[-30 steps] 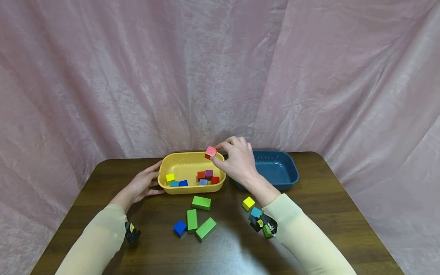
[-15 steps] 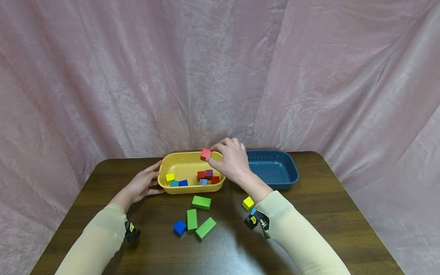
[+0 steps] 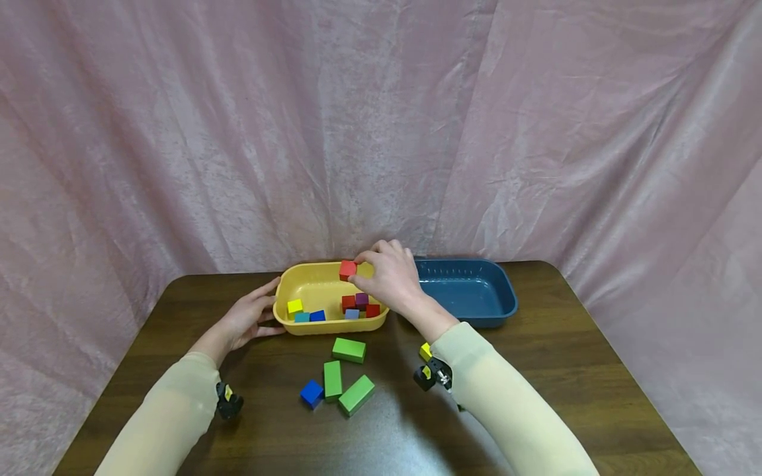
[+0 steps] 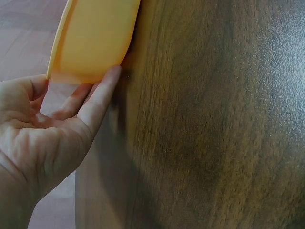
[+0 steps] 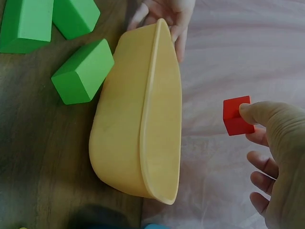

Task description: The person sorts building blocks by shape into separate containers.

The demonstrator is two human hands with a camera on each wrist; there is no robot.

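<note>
In the head view my right hand pinches a red cube between thumb and fingers. The cube hangs above the yellow basin, near its far rim. From the right wrist view, the red cube is seen at the fingertips, apart from the basin. My left hand touches the basin's left end with fairly straight, spread fingers, as the left wrist view of this hand also shows. Inside the basin lie a yellow cube, a purple cube and several red and blue cubes.
A dark blue basin stands right of the yellow one. In front lie green blocks and a blue cube. A yellow cube is partly hidden by the right wrist's camera. Behind the table hangs a pink curtain.
My right hand has moved left with the red cube, from the yellow basin's right side further over it. The left hand has stayed still at the basin's end.
</note>
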